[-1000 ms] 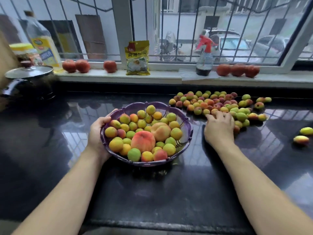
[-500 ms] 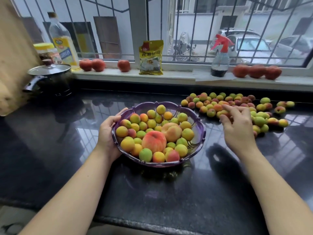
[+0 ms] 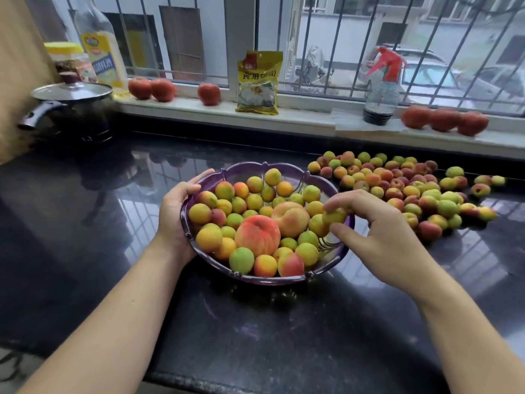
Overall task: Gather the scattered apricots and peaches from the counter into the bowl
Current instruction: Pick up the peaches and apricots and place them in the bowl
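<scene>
A purple scalloped bowl (image 3: 287, 167) sits mid-counter, piled with several apricots and two large peaches (image 3: 257, 235). My left hand (image 3: 176, 205) grips the bowl's left rim. My right hand (image 3: 377, 231) hovers over the bowl's right rim and pinches a yellow-green apricot (image 3: 335, 216) between thumb and fingertips. A heap of loose apricots (image 3: 403, 184) lies on the black counter to the right of the bowl.
A lidded black pot (image 3: 71, 109) stands at the back left. On the windowsill are an oil bottle (image 3: 99, 44), a jar (image 3: 69, 59), red peaches (image 3: 152, 89), a yellow packet (image 3: 258, 82), a spray bottle (image 3: 380, 89) and more red peaches (image 3: 444, 120).
My right hand left the heap holding an apricot and moved left to the bowl's right rim. My left hand stayed on the bowl. The camera moved closer.
</scene>
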`<state>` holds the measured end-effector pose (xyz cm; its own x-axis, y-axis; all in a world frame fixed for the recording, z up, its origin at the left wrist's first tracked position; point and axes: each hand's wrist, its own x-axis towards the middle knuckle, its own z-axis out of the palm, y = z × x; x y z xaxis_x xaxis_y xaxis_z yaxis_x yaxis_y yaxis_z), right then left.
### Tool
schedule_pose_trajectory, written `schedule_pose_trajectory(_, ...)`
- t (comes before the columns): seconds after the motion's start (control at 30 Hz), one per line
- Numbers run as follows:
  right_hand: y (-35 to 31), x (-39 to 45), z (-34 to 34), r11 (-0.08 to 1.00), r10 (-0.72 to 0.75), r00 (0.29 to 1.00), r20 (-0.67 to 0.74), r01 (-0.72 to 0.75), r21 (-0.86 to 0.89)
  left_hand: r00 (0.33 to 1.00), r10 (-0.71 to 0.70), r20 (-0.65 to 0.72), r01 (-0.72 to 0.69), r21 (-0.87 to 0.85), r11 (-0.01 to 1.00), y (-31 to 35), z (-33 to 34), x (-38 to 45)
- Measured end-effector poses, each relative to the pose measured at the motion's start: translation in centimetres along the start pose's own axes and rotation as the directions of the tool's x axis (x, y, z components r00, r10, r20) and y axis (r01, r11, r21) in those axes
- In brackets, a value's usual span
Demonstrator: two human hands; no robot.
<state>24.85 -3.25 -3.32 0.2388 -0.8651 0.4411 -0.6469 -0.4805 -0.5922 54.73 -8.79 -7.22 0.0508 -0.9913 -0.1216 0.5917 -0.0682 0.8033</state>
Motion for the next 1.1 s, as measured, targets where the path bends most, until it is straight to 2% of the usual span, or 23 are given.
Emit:
schedule_pose_trajectory(0.1, -0.7, 0.2, -0.4, 0.997, 0.054, 0.997, 0.055, -0.057, 0.055, 1.0, -0.004, 0.004, 0.004, -0.007, 1.0, 0.0, 0.0, 0.1)
schedule_pose_trajectory(0.17, -1.4, 0.6, -0.9, 0.995, 0.095, 0.988, 0.119, -0.098, 0.014, 1.0, -0.01, 0.0, 0.01, -0.006, 1.0, 0.1, 0.0, 0.2)
schedule_pose_trajectory(0.27, -3.2, 1.6, -1.7, 0.974, 0.181, 0.952, 0.247, -0.139, -0.176, 1.0, -0.024, 0.012, 0.024, -0.001, 1.0, 0.1, 0.0, 0.2)
schedule_pose_trajectory(0.37, -4.7, 2.6, -1.7, 0.912, 0.238, 0.898, 0.369, -0.076, -0.403, 1.0, -0.022, 0.012, 0.022, 0.0, 1.0, 0.2, 0.1, 0.2)
schedule_pose_trajectory(0.53, -6.4, 3.6, -1.6, 0.807, 0.308, 0.857, 0.413, -0.006, -0.59, 1.0, -0.018, 0.006, 0.018, 0.004, 1.0, 0.3, 0.1, 0.0)
schedule_pose_trajectory(0.87, -7.6, 3.8, 0.0, 0.728, 0.293, 0.839, 0.458, 0.115, -0.676, 1.0, -0.024, -0.01, 0.024, -0.018, 1.0, 0.5, 0.0, -0.2)
schedule_pose_trajectory(0.93, -7.3, 4.1, -0.3, 0.759, 0.308, 0.807, 0.504, 0.111, -0.641, 1.0, -0.022, -0.013, 0.022, -0.014, 1.0, 0.6, 0.0, -0.3)
schedule_pose_trajectory(0.97, -7.2, 4.1, -0.8, 0.807, 0.313, 0.802, 0.508, 0.057, -0.587, 1.0, -0.027, -0.007, 0.027, -0.009, 1.0, 0.6, 0.1, -0.3)
schedule_pose_trajectory(1.0, -6.7, 4.0, -1.4, 0.862, 0.309, 0.825, 0.473, -0.034, -0.505, 1.0, -0.028, -0.005, 0.028, -0.006, 1.0, 0.6, 0.1, -0.2)
schedule_pose_trajectory(1.03, -5.9, 3.8, -2.0, 0.909, 0.286, 0.882, 0.373, -0.127, -0.397, 1.0, -0.028, -0.008, 0.028, -0.007, 1.0, 0.5, 0.1, -0.2)
schedule_pose_trajectory(1.07, -4.6, 3.3, -2.7, 0.936, 0.263, 0.947, 0.187, -0.203, -0.286, 0.999, -0.03, -0.01, 0.03, -0.008, 1.0, 0.5, 0.0, -0.2)
schedule_pose_trajectory(1.1, -3.0, 2.7, -3.1, 0.943, 0.251, 0.966, -0.063, -0.259, -0.209, 0.999, -0.034, -0.004, 0.034, -0.004, 0.999, 0.5, -0.1, -0.2)
